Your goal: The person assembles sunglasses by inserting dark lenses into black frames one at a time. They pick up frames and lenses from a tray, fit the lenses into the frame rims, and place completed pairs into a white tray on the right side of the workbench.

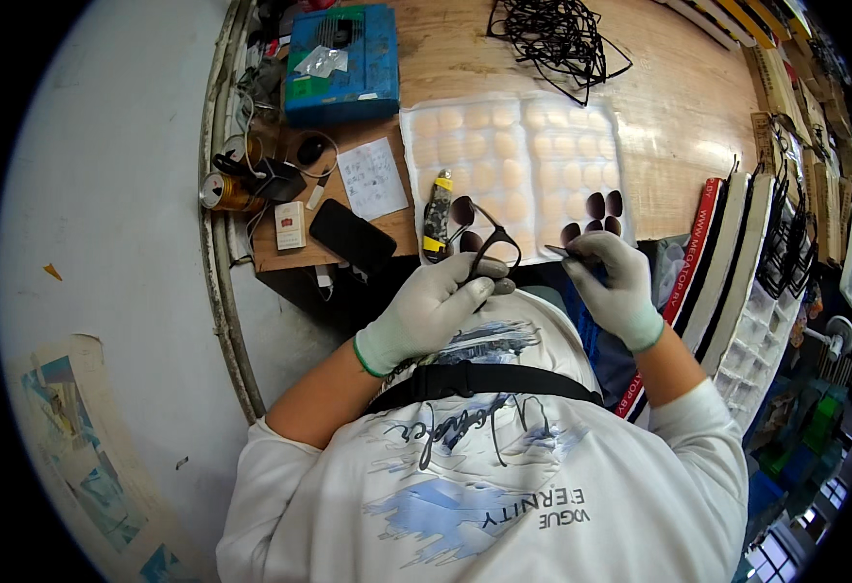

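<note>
The left hand [431,309], in a white glove with a green cuff, had its fingers clamped on a black, thin-rimmed eyeglass frame [500,234], which it held up over the near edge of a white moulded sheet with round pockets [528,107]; the right hand [620,282], gloved alike, pinched a thin, dark, pointed piece [556,251], too small to identify; the two hands stood apart.

Dark, tinted oval lenses [596,205] lay on the sheet near the right fingers; the sheet rested on a pale wooden surface [679,107]; a yellow-and-mottled, stick-shaped tool [437,216] lay left of the frame.

The smooth rim could have twisted in the glove if squeezed unevenly; the pinched piece might have slipped from its narrow hold; a careless knuckle could have knocked the nearest lenses off the sheet's edge.
</note>
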Tool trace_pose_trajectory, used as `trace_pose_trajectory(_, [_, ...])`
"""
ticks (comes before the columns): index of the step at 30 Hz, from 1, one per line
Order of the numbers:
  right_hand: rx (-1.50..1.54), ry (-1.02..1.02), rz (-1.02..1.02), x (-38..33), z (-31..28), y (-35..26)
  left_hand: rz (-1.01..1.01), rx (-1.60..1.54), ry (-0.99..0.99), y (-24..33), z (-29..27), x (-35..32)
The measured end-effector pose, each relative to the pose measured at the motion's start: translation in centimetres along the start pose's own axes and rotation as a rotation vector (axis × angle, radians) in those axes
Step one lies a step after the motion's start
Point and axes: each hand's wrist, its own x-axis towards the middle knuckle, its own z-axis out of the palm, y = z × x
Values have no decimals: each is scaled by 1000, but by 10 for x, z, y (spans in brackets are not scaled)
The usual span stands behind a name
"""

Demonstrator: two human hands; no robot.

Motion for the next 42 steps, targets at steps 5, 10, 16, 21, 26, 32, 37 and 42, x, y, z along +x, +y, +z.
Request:
trace_pose_trajectory(5, [468,179,10,-15,30,-41,61,194,-40,8,12,13])
trace_pose_trajectory(10, [396,194,-90,-5,40,-33,119,349,48,20,24,15])
trace_pose_trajectory(16, [813,68,215,-3,32,-37,118,276,19,16,19,14])
trace_pose_trajectory(21, [810,-259,306,4,12,-28,138,327,-97,19,13,9])
trace_pose_trajectory(26, [727,-270,270,5,24,-27,33,429,-121,17,0,3])
trace_pose_trajectory(32, [657,-207,296,-1,17,-29,150,402,4,21,17,5])
trace_pose_trajectory(37, [367,-204,279,-6,13,-29,130,393,16,16,23,7])
trace_pose_trajectory(42, [526,-202,239,-17,10,-37,98,280,12,11,23,3])
